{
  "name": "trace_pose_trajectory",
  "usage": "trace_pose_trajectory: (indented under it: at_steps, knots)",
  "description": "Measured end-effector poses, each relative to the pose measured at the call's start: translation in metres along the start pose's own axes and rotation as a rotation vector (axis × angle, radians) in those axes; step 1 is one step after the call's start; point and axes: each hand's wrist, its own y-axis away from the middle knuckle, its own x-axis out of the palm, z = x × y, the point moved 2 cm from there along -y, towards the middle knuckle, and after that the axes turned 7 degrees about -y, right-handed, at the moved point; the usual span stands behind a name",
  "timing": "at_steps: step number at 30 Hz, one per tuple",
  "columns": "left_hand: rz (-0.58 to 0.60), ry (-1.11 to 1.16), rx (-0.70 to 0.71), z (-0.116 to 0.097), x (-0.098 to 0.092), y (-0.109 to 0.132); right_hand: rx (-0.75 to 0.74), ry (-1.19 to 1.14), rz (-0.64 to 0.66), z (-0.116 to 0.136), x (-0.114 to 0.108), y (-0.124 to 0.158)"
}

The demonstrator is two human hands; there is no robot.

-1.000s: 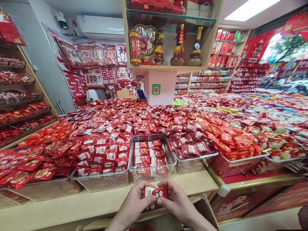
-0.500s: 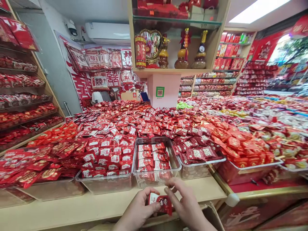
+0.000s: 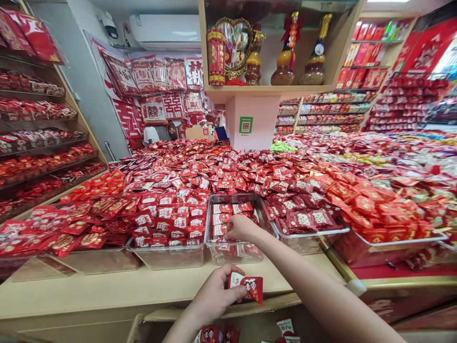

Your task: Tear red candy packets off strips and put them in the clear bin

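Observation:
My left hand (image 3: 217,293) is closed around a red and white candy packet (image 3: 254,288) with two cartoon figures printed on it, held just in front of the counter edge. My right hand (image 3: 243,227) reaches over into a clear plastic bin (image 3: 233,255) where similar packets (image 3: 222,208) lie in two columns. Its fingers are curled together, pointing down at the packets; what they hold, if anything, is hidden. Beneath my hands, a cardboard box (image 3: 160,315) contains several loose packets (image 3: 285,327), partly cut off by the frame.
Clear bins heaped with red packets flank the middle one, such as the left bin (image 3: 167,257) and the dark-red packets' bin (image 3: 298,244). A pale wooden counter ledge (image 3: 107,290) runs in front. Behind stand a pillar (image 3: 255,107) and a display cabinet (image 3: 271,90).
My right hand has left the packet in my left hand and moved forward into the clear bin. The view has tilted down, showing more of the cardboard box.

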Motion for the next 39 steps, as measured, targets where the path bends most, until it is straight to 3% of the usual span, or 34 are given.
trace_pose_trajectory:
  at_steps: [6, 17, 25, 28, 30, 32, 36, 39]
  knots:
    - [0.009, -0.016, -0.015, 0.001, 0.000, 0.001, 0.024, 0.023, 0.126, 0.000, -0.002, -0.002]
    - [-0.021, -0.062, 0.005, 0.004, -0.002, 0.000, -0.001, 0.009, 0.145, -0.006, -0.001, -0.001]
    - [-0.009, 0.013, -0.033, -0.004, 0.000, 0.003, -0.118, -0.281, 0.242, -0.018, -0.003, 0.001]
    - [-0.025, 0.056, -0.004, -0.009, 0.000, 0.003, -0.191, -0.477, 0.043, -0.018, -0.020, 0.016]
    - [-0.060, 0.100, -0.039, -0.011, -0.002, 0.004, -0.221, -0.609, -0.129, -0.016, -0.033, 0.035]
    - [-0.090, 0.185, -0.070, -0.012, -0.004, 0.005, -0.208, -0.771, -0.221, -0.014, -0.042, 0.060]
    - [-0.065, 0.269, 0.008, -0.013, -0.007, 0.007, -0.063, -0.999, -0.144, -0.014, -0.032, 0.102]
    - [-0.087, 0.175, 0.078, -0.012, -0.005, 0.008, -0.097, -1.038, -0.114, -0.018, -0.009, 0.115]
